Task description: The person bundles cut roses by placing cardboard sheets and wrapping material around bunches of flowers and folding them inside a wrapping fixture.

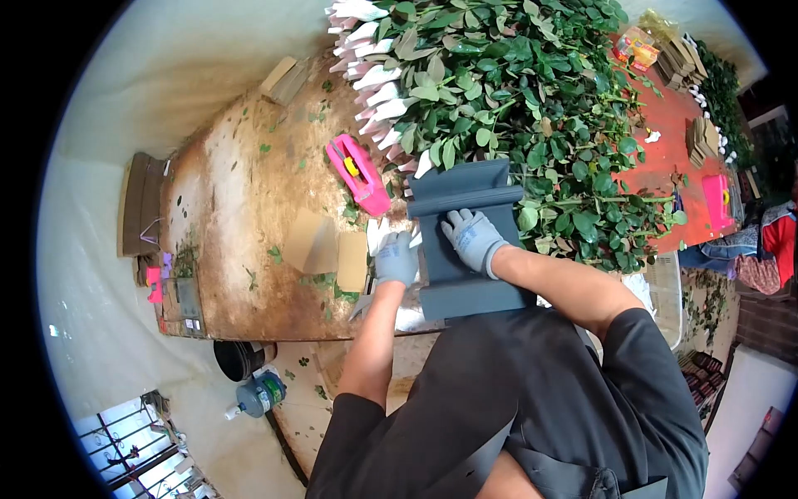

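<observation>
My left hand [396,259], in a grey glove, is over white paper-like pieces [382,231] just left of a dark grey folded tray-like piece [465,200]. What it grips, if anything, is hidden. Gloved as well, my right hand [474,239] lies on the inner surface of the dark piece with its fingers apart. A tan cardboard piece [351,261] sits left of my left hand, beside another flat cardboard sheet [309,241]. Above them rests a pink tape dispenser [359,176] with a yellow part.
Leafy stems [515,91] with white-wrapped heads [374,79] cover the back of the brown table [224,183]. Cardboard stacks [143,204] stand at its left edge. On the red surface [657,158] are cardboard pieces and a second pink dispenser [716,202]. Another person's clothing [777,241] shows far right.
</observation>
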Tool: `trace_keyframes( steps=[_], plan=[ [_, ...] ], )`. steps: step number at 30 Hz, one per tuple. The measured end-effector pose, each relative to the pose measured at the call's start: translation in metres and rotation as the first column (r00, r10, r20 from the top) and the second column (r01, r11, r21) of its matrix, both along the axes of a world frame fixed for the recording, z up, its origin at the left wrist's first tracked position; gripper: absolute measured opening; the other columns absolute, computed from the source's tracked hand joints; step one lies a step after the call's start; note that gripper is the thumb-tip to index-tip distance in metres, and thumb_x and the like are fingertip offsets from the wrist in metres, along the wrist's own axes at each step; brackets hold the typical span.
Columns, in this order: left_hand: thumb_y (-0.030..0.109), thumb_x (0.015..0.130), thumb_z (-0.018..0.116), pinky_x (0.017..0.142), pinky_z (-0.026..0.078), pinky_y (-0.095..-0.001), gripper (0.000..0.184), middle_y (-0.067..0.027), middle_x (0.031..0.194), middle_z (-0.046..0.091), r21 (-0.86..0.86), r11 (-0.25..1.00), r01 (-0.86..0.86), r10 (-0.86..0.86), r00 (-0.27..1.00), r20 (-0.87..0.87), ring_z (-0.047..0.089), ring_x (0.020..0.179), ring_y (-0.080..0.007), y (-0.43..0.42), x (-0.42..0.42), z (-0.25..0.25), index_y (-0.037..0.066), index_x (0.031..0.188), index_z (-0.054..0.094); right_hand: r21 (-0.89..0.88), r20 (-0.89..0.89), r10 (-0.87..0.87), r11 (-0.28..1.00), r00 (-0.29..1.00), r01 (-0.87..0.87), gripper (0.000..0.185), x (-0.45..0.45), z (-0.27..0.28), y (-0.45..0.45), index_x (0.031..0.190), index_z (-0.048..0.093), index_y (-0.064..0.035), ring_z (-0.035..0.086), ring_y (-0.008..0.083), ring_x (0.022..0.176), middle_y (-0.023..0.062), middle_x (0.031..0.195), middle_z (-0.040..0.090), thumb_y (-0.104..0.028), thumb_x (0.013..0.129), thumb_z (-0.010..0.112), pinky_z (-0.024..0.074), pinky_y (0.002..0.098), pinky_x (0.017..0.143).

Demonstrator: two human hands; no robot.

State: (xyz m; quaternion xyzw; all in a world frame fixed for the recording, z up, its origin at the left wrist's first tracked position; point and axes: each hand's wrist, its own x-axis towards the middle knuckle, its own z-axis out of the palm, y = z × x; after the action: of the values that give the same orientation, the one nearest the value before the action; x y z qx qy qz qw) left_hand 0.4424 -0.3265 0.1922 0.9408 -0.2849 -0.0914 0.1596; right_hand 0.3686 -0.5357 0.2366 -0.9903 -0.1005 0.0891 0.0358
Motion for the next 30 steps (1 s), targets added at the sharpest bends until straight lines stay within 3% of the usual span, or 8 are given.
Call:
trace_keyframes(
  steps=[3, 8, 11, 16, 20, 24, 26, 30],
  plan=[
    [0.017, 0.082, 0.076, 0.089, 0.052, -0.0483, 0.045, -0.0191, 0.105, 0.069, -0.123, 0.963, -0.240, 0.238, 0.971, -0.031, 0.067, 0.100, -0.0417, 0.004, 0.000, -0.005, 0.006, 0.121, 0.057, 0.015, 0.023, 0.001, 1.000, 1.000, -0.002, 0.043, -0.001, 0.001, 0.000, 0.126, 0.062, -0.0062, 0.056, 0.0303, 0.112, 0.0145, 0.123, 0.057, -0.019, 0.085, 0.065, 0.0476, 0.0431, 0.087],
    [0.021, 0.085, 0.073, 0.093, 0.052, -0.0474, 0.068, -0.0233, 0.109, 0.072, 0.101, 0.865, -0.492, 0.500, 0.861, -0.088, 0.067, 0.105, -0.0427, 0.001, 0.032, 0.012, 0.000, 0.143, 0.045, 0.016, 0.040, 0.014, 1.000, 0.999, -0.015, 0.040, -0.003, 0.000, 0.000, 0.125, 0.062, -0.0052, 0.056, 0.0303, 0.113, 0.0148, 0.123, 0.058, -0.019, 0.087, 0.063, 0.0475, 0.0432, 0.087],
    [0.025, 0.084, 0.073, 0.093, 0.053, -0.0453, 0.054, -0.0217, 0.110, 0.072, 0.218, 0.914, -0.343, 0.370, 0.923, -0.101, 0.068, 0.104, -0.0397, 0.002, 0.040, 0.006, 0.002, 0.131, 0.060, 0.020, 0.066, 0.008, 1.000, 0.998, -0.010, 0.038, -0.003, 0.000, 0.000, 0.124, 0.063, -0.0052, 0.056, 0.0303, 0.113, 0.0147, 0.124, 0.058, -0.019, 0.088, 0.061, 0.0472, 0.0435, 0.088],
    [0.029, 0.079, 0.077, 0.089, 0.052, -0.0433, 0.035, -0.0202, 0.109, 0.072, -0.029, 0.903, -0.429, 0.392, 0.848, -0.355, 0.068, 0.101, -0.0373, 0.014, -0.004, 0.074, 0.005, 0.104, 0.073, 0.071, 0.075, -0.001, 0.997, 0.997, -0.004, 0.037, -0.004, 0.002, -0.004, 0.123, 0.064, -0.0065, 0.056, 0.0302, 0.114, 0.0143, 0.124, 0.058, -0.020, 0.089, 0.058, 0.0467, 0.0441, 0.089],
    [0.034, 0.077, 0.079, 0.085, 0.052, -0.0442, 0.041, -0.0190, 0.097, 0.073, 0.237, 0.971, 0.024, 0.092, 0.880, -0.466, 0.069, 0.094, -0.0378, 0.101, -0.051, 0.068, 0.009, 0.109, 0.074, 0.079, 0.055, -0.016, 0.997, 0.998, 0.012, 0.037, -0.003, 0.000, -0.001, 0.124, 0.064, -0.0067, 0.056, 0.0305, 0.115, 0.0145, 0.124, 0.058, -0.018, 0.090, 0.056, 0.0464, 0.0445, 0.091],
    [0.037, 0.079, 0.077, 0.083, 0.053, -0.0459, 0.037, -0.0192, 0.096, 0.072, 0.304, 0.950, 0.066, 0.123, 0.817, -0.564, 0.068, 0.092, -0.0384, 0.155, -0.071, 0.094, 0.010, 0.105, 0.074, 0.021, 0.108, 0.016, 1.000, 0.994, -0.018, 0.038, -0.003, -0.001, -0.002, 0.126, 0.063, -0.0059, 0.056, 0.0313, 0.115, 0.0152, 0.123, 0.058, -0.016, 0.090, 0.055, 0.0465, 0.0454, 0.090],
    [0.040, 0.082, 0.076, 0.087, 0.053, -0.0458, 0.037, -0.0170, 0.104, 0.072, 0.445, 0.887, -0.125, 0.369, 0.771, -0.518, 0.068, 0.099, -0.0369, 0.159, -0.056, 0.100, 0.011, 0.106, 0.073, 0.017, 0.083, 0.029, 0.999, 0.996, -0.031, 0.038, -0.003, 0.003, 0.000, 0.126, 0.063, -0.0060, 0.056, 0.0316, 0.114, 0.0159, 0.123, 0.058, -0.016, 0.090, 0.056, 0.0468, 0.0462, 0.089],
    [0.044, 0.081, 0.076, 0.091, 0.054, -0.0448, 0.048, -0.0149, 0.114, 0.071, 0.107, 0.879, -0.464, 0.474, 0.874, -0.102, 0.068, 0.103, -0.0349, 0.124, -0.015, 0.075, 0.009, 0.113, 0.070, 0.027, 0.074, 0.026, 0.999, 0.997, -0.028, 0.040, -0.001, -0.001, 0.000, 0.126, 0.062, -0.0050, 0.056, 0.0324, 0.111, 0.0169, 0.121, 0.058, -0.016, 0.089, 0.056, 0.0474, 0.0455, 0.090]
  ],
)
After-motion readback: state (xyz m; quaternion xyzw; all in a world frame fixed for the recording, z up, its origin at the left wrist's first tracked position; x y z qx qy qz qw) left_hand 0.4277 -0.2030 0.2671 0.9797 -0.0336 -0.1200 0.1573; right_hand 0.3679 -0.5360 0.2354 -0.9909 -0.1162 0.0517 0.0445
